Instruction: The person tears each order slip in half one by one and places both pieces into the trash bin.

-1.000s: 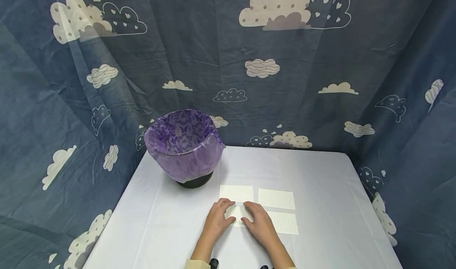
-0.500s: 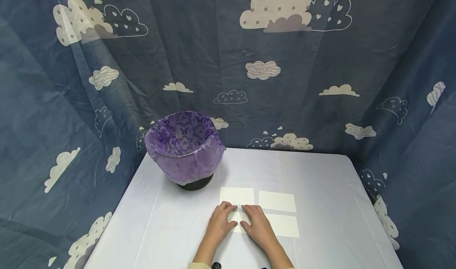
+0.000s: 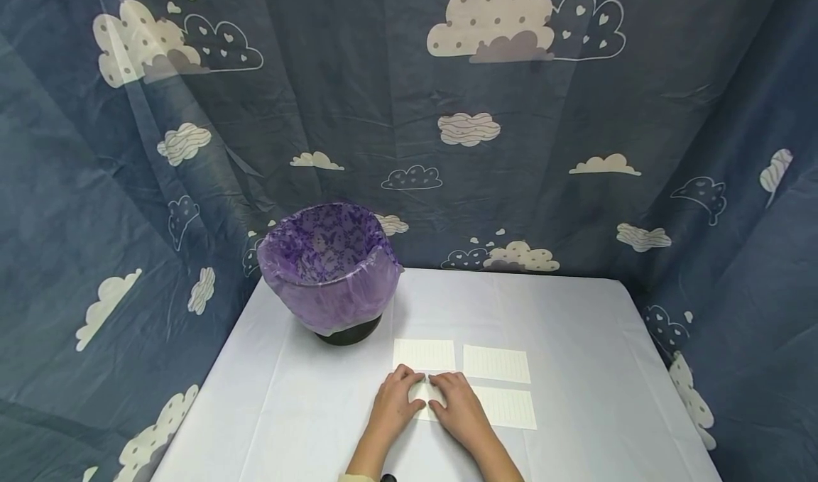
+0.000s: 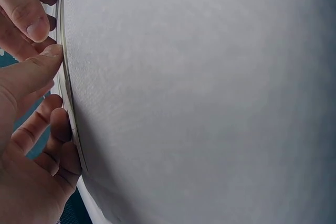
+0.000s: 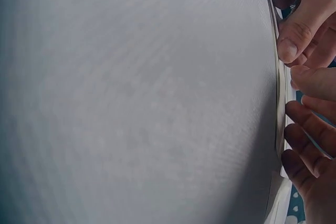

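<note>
Side by side over a small pale, lined paper slip (image 3: 420, 392), my left hand (image 3: 394, 400) and right hand (image 3: 461, 405) rest with fingertips on it. Thumbs and index fingers of both hands are spread apart and bent, their tips nearly meeting over the slip's middle. Most of this slip lies hidden beneath the hands. In both wrist views the fingertips sit along the thin paper layer, seen almost edge-on. Three matching slips lie flat around it: one behind (image 3: 424, 354), one at back right (image 3: 496, 365) and one to the right (image 3: 508, 407).
A dark bin lined with a purple patterned bag (image 3: 345, 301) stands at the back left of the white-covered table (image 3: 575, 340). Blue fabric curtains with cloud prints (image 3: 409, 77) enclose the back and both sides.
Both hands have drawn slightly closer together over the same slip, narrowing the gap between their fingertips. The whole scene sits a little lower in the head view. The other slips and bin stay put.
</note>
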Action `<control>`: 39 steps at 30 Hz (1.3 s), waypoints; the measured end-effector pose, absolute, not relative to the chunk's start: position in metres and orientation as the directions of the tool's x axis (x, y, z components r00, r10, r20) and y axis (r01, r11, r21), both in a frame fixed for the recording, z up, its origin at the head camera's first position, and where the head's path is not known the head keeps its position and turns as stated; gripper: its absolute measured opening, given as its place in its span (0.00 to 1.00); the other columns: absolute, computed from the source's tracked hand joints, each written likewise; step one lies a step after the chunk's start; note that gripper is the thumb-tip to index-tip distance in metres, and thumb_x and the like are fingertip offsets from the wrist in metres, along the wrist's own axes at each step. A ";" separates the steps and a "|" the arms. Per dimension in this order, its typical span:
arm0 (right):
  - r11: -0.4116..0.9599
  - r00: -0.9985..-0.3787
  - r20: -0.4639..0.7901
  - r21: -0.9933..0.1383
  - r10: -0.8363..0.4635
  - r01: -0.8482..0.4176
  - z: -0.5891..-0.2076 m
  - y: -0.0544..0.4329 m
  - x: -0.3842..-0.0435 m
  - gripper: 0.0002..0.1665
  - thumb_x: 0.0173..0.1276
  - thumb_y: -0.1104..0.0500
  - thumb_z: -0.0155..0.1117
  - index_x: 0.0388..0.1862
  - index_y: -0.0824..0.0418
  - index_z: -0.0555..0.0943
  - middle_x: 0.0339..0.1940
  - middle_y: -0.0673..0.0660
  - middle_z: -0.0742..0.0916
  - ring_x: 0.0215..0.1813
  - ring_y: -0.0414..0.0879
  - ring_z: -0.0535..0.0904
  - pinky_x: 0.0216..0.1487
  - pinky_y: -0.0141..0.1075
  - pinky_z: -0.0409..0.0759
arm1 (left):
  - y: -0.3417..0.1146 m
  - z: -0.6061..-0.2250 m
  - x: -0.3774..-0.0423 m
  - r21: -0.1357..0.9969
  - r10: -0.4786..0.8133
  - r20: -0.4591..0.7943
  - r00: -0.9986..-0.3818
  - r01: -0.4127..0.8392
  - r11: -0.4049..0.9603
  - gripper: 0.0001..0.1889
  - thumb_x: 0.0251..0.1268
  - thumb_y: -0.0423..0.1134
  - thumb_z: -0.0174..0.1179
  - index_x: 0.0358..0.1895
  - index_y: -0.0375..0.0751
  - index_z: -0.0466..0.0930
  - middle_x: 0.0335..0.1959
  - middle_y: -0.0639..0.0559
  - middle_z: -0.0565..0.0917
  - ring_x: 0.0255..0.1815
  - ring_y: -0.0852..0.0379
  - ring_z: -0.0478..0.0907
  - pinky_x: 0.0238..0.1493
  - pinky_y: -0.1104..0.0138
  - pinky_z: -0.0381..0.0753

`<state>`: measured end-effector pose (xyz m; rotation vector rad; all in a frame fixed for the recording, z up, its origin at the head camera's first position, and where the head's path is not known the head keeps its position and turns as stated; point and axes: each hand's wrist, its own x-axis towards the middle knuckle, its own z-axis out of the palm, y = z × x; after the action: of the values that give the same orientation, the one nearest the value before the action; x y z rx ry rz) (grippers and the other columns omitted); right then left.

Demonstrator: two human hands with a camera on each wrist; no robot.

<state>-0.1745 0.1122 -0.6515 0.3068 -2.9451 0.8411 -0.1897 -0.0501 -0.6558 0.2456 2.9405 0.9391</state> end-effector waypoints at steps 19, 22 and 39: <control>0.846 -0.977 0.112 -0.488 -0.182 -0.214 -0.649 0.108 -0.170 0.20 0.59 0.59 0.81 0.51 0.59 0.90 0.50 0.52 0.90 0.51 0.46 0.81 0.55 0.45 0.86 | -0.051 -0.654 -0.188 0.563 0.203 0.056 -0.978 0.199 0.802 0.21 0.53 0.39 0.80 0.52 0.45 0.91 0.42 0.61 0.78 0.40 0.63 0.73 0.46 0.64 0.78; 0.843 -0.977 0.116 -0.493 -0.181 -0.215 -0.650 0.105 -0.169 0.20 0.59 0.60 0.81 0.52 0.59 0.90 0.51 0.52 0.90 0.52 0.46 0.81 0.56 0.45 0.87 | -0.052 -0.654 -0.187 0.563 0.194 0.066 -0.979 0.197 0.802 0.20 0.52 0.39 0.81 0.51 0.45 0.91 0.42 0.60 0.78 0.41 0.61 0.74 0.47 0.63 0.79; 0.847 -0.970 0.197 -0.483 -0.143 -0.223 -0.651 0.103 -0.174 0.16 0.62 0.61 0.79 0.49 0.57 0.90 0.43 0.49 0.91 0.46 0.44 0.82 0.50 0.41 0.86 | -0.053 -0.660 -0.187 0.612 0.209 0.128 -0.970 0.243 0.753 0.21 0.48 0.34 0.81 0.44 0.53 0.83 0.44 0.58 0.87 0.45 0.56 0.81 0.51 0.59 0.82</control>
<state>-0.1744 0.1031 -0.6514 0.2860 -2.8700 0.7783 -0.1873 -0.0533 -0.6596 0.3850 2.9893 1.0547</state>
